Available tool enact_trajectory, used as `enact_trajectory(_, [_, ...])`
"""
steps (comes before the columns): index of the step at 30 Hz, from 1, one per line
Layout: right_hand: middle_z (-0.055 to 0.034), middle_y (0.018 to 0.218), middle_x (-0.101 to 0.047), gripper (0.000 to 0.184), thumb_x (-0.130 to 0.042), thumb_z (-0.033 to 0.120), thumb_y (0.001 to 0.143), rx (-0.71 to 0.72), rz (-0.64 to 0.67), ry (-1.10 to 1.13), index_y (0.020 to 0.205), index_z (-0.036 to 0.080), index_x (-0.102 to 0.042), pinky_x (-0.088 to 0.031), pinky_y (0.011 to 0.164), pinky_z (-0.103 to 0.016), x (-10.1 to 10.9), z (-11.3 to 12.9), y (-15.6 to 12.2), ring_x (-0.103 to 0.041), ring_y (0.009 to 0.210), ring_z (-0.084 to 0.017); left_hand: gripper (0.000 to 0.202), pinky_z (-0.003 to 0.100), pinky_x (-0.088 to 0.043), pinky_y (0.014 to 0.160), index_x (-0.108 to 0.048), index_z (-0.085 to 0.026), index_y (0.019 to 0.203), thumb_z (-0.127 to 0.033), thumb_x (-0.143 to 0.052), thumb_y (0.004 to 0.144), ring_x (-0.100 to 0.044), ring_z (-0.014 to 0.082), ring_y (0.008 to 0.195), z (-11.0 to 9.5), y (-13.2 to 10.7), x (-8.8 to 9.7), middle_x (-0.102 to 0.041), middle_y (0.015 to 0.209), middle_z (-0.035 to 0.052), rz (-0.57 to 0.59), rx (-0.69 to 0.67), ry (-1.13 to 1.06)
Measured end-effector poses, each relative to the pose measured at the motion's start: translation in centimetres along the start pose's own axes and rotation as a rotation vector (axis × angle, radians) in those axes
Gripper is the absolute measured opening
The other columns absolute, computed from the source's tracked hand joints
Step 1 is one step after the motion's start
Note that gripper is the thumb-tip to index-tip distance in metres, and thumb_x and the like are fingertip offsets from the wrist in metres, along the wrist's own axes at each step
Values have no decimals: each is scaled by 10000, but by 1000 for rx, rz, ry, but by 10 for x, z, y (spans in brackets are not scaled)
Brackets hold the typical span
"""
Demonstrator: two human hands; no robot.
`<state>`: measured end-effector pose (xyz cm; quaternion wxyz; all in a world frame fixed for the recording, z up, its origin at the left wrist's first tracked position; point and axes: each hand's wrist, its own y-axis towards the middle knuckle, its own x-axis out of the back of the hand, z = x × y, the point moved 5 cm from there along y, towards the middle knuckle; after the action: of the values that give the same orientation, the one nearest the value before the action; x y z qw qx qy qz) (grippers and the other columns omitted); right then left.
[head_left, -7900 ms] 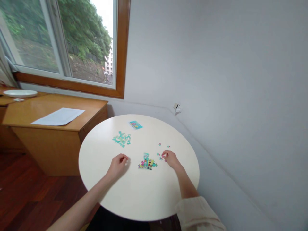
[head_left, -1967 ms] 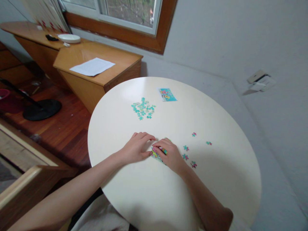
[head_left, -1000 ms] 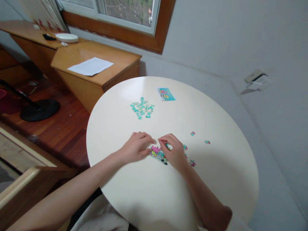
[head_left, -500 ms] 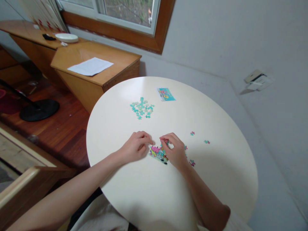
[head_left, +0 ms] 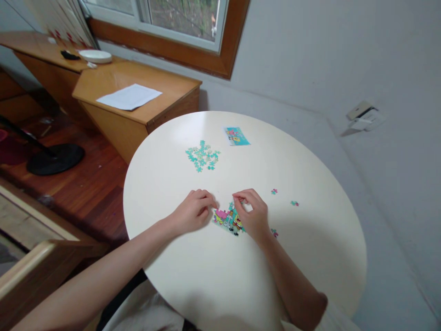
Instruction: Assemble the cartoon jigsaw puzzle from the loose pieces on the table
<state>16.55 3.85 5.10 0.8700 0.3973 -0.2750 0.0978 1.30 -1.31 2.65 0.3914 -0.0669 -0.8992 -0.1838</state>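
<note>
A partly joined jigsaw puzzle [head_left: 225, 219] with pink, yellow and teal cartoon figures lies on the white round table [head_left: 206, 285] between my hands. My left hand [head_left: 193, 211] rests at its left edge, fingers curled and index fingertip at the border; no piece shows in it. Over the puzzle's right part, my right hand [head_left: 254, 214] pinches thumb and index finger together near the top edge. Whatever is in that pinch is too small to make out. My right hand hides some of the puzzle. Just right of my right wrist lies a loose puzzle piece [head_left: 274, 233].
Further right lie two more loose pieces, one pink and teal [head_left: 274, 191] and another [head_left: 294, 203]. A heap of teal pieces [head_left: 202, 156] sits toward the far left, beside a small picture card [head_left: 237, 136]. A wooden desk [head_left: 172, 89] with paper [head_left: 129, 96] stands behind.
My right hand has shifted slightly right, still pinched, uncovering more of the puzzle. My left hand stays almost where it was.
</note>
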Motion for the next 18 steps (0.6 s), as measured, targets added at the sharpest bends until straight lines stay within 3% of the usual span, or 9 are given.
enact_trajectory(10, [-11,693,-602,141,-521,95,799,-24,-35,24,757,189,-616,-460,571,-256,1,-2,0,-559,629,-127,330,335,-418,795,-647,-168,853,-29,-393,696,-572,180,831,1,2,1,-651,886,57,-17,34,-6])
enact_trajectory(18, [-10,696,-612,145,-518,99,797,-66,-93,32,765,206,-612,-469,569,-267,3,10,-6,-571,634,-134,311,280,-459,766,-620,-153,806,-22,-360,697,-579,149,816,6,2,13,-639,856,54,-50,83,-187])
